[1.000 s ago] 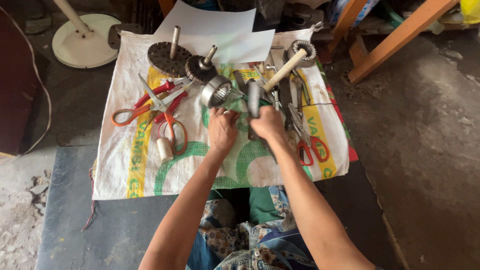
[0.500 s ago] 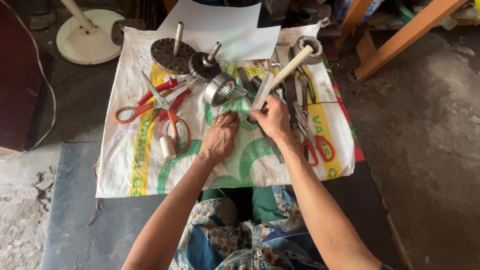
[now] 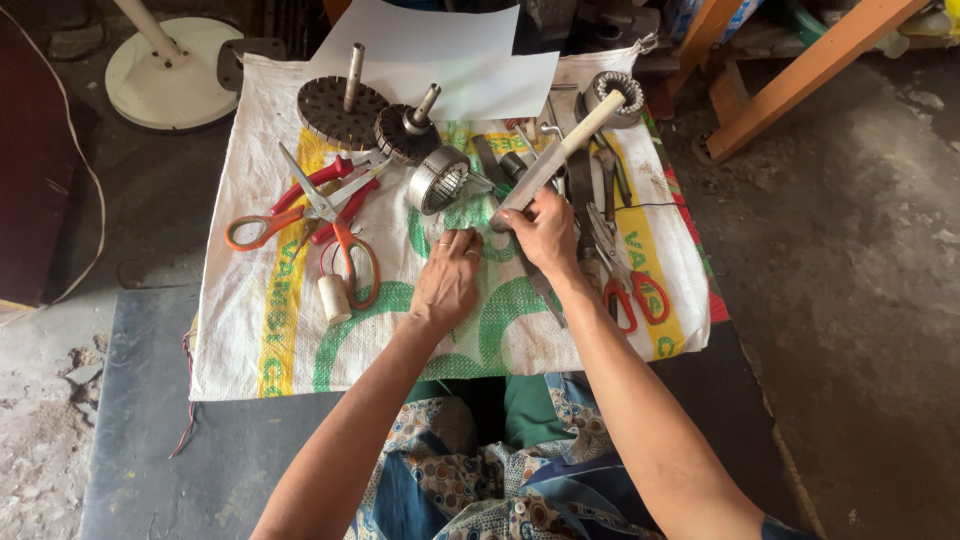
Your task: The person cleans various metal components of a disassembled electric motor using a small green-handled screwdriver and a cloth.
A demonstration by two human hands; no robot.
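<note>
My right hand (image 3: 545,232) is closed around the lower, metal end of a long tool with a pale wooden handle (image 3: 575,138). The handle slants up to the right, over a round wound coil (image 3: 606,84). My left hand (image 3: 446,280) lies palm down on the white woven sack (image 3: 265,330), fingertips touching the cloth just below a shiny round metal housing (image 3: 438,180). It holds nothing that I can see. The two hands are close together, almost touching.
On the sack lie orange-handled scissors (image 3: 305,212), red-handled pliers (image 3: 335,185), two dark rotors with shafts (image 3: 343,105) (image 3: 408,127), a small white cylinder (image 3: 334,298) and red-handled snips (image 3: 630,290). White paper (image 3: 440,50) lies behind, a white fan base (image 3: 170,72) at top left, wooden beams (image 3: 800,70) on the right.
My right hand let go of a dark cylinder near the metal housing and took hold of the wooden-handled tool. My left hand drew back onto the sack.
</note>
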